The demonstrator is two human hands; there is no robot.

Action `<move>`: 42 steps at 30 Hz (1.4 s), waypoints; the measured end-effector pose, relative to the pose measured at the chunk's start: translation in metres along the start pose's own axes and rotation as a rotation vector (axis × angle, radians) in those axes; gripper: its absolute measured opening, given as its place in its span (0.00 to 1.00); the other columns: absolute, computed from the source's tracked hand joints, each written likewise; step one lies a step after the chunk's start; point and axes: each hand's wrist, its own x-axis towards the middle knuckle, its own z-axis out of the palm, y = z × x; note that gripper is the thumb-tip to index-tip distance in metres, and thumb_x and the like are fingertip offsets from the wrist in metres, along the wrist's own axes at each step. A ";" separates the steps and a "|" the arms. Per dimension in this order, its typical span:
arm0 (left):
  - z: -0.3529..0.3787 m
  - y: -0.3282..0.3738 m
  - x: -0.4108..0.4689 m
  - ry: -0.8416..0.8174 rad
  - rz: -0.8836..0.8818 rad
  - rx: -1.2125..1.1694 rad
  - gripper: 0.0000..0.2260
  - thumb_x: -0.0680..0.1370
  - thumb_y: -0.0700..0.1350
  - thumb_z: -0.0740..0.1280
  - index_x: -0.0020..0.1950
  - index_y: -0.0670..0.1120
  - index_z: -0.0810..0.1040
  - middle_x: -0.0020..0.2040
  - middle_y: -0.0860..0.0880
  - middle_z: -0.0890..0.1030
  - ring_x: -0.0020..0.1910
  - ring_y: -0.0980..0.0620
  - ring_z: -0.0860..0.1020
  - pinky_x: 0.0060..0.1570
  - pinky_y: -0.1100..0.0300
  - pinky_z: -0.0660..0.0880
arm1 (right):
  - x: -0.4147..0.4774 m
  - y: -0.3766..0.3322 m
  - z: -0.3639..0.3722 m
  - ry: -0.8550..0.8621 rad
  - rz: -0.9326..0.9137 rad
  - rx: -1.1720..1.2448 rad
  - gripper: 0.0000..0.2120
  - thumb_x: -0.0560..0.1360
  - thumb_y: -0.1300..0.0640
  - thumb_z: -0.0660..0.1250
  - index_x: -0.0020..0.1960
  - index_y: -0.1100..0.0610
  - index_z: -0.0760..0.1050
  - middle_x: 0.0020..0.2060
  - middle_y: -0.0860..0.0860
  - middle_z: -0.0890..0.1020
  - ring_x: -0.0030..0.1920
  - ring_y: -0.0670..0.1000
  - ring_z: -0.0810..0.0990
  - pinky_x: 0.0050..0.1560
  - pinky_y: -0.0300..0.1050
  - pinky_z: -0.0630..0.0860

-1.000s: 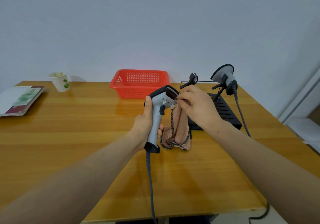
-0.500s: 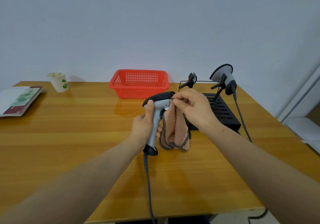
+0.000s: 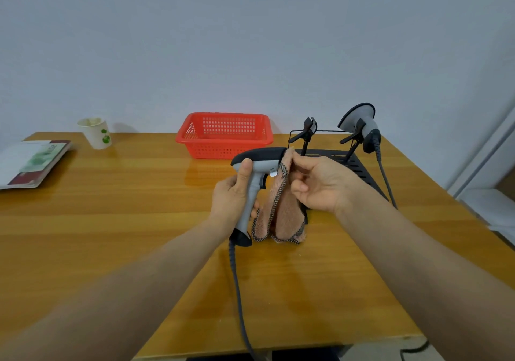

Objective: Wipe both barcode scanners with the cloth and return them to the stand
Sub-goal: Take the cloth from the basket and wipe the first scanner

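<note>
Since earlier frame, grey-black plastic pistol-grip scanner (image 3: 257, 176) tilted nose-down, window now hidden under fuzzy pink cloth with checked trim (image 3: 280, 210); left hand (image 3: 232, 197) clenches handle, right hand (image 3: 320, 183) pinches cloth; above wooden table's (image 3: 111, 221) middle; second grey scanner (image 3: 362, 123) on black slotted metal stand (image 3: 359, 165), far right corner

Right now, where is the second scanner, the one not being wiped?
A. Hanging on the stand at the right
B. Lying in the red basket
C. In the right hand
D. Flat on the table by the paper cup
A: the second scanner hangs on the stand at the right, while the left hand holds the other scanner and the right hand holds the cloth.
</note>
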 end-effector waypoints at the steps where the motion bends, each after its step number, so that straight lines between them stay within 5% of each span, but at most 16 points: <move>1: -0.001 0.000 -0.001 -0.002 -0.029 -0.005 0.31 0.69 0.71 0.57 0.37 0.40 0.73 0.27 0.44 0.76 0.22 0.49 0.74 0.24 0.61 0.73 | -0.002 -0.002 -0.001 0.004 -0.022 0.004 0.07 0.78 0.61 0.61 0.43 0.59 0.76 0.30 0.48 0.76 0.21 0.42 0.66 0.17 0.32 0.56; 5: -0.007 0.002 0.001 -0.064 -0.183 -0.067 0.35 0.70 0.74 0.50 0.35 0.42 0.75 0.27 0.46 0.76 0.23 0.51 0.74 0.25 0.62 0.74 | -0.002 -0.009 -0.013 0.166 -0.325 -0.339 0.09 0.79 0.61 0.59 0.44 0.61 0.75 0.33 0.52 0.77 0.26 0.44 0.73 0.20 0.34 0.67; 8: -0.009 0.007 0.003 -0.162 -0.262 -0.116 0.35 0.69 0.75 0.49 0.35 0.44 0.74 0.27 0.46 0.75 0.22 0.51 0.73 0.24 0.63 0.73 | 0.002 -0.008 -0.018 0.229 -0.593 -0.648 0.07 0.79 0.61 0.60 0.44 0.58 0.76 0.41 0.51 0.82 0.42 0.48 0.83 0.40 0.37 0.80; 14: -0.002 0.016 0.005 -0.247 -0.340 -0.097 0.34 0.69 0.75 0.50 0.36 0.44 0.73 0.27 0.47 0.74 0.21 0.52 0.71 0.22 0.64 0.72 | 0.011 -0.011 -0.014 0.206 -1.086 -1.313 0.06 0.74 0.59 0.68 0.49 0.58 0.81 0.50 0.50 0.76 0.47 0.46 0.77 0.52 0.38 0.76; 17: 0.000 0.017 0.003 -0.239 -0.362 -0.079 0.34 0.69 0.74 0.51 0.36 0.43 0.73 0.26 0.47 0.74 0.21 0.52 0.72 0.21 0.64 0.71 | 0.016 -0.010 -0.013 0.168 -1.254 -1.471 0.06 0.74 0.59 0.68 0.48 0.61 0.81 0.50 0.53 0.76 0.47 0.51 0.78 0.46 0.50 0.78; 21: 0.004 0.018 0.001 -0.234 -0.359 -0.045 0.34 0.69 0.74 0.52 0.38 0.42 0.72 0.25 0.47 0.74 0.20 0.52 0.72 0.21 0.64 0.71 | 0.022 -0.006 -0.012 0.158 -1.450 -1.575 0.05 0.72 0.61 0.68 0.44 0.63 0.81 0.47 0.57 0.78 0.42 0.48 0.76 0.37 0.45 0.77; 26: 0.006 0.019 -0.001 -0.230 -0.340 -0.012 0.33 0.71 0.73 0.52 0.39 0.42 0.73 0.25 0.47 0.75 0.21 0.52 0.72 0.22 0.63 0.72 | 0.023 -0.007 -0.010 0.201 -1.341 -1.660 0.07 0.75 0.59 0.65 0.46 0.62 0.79 0.48 0.57 0.78 0.44 0.54 0.78 0.43 0.47 0.75; 34: 0.001 0.021 0.000 -0.167 -0.290 0.021 0.35 0.70 0.74 0.53 0.41 0.41 0.74 0.26 0.46 0.76 0.21 0.52 0.73 0.23 0.63 0.73 | 0.023 -0.012 -0.008 0.298 -1.107 -1.473 0.02 0.71 0.62 0.70 0.44 0.59 0.80 0.45 0.52 0.77 0.42 0.52 0.79 0.48 0.52 0.78; 42: -0.001 0.025 0.000 -0.120 -0.217 -0.008 0.34 0.71 0.73 0.52 0.40 0.42 0.75 0.26 0.45 0.77 0.21 0.51 0.74 0.23 0.63 0.74 | 0.023 -0.013 -0.015 0.283 -1.137 -1.586 0.07 0.73 0.60 0.69 0.48 0.61 0.82 0.46 0.54 0.78 0.45 0.53 0.78 0.48 0.49 0.76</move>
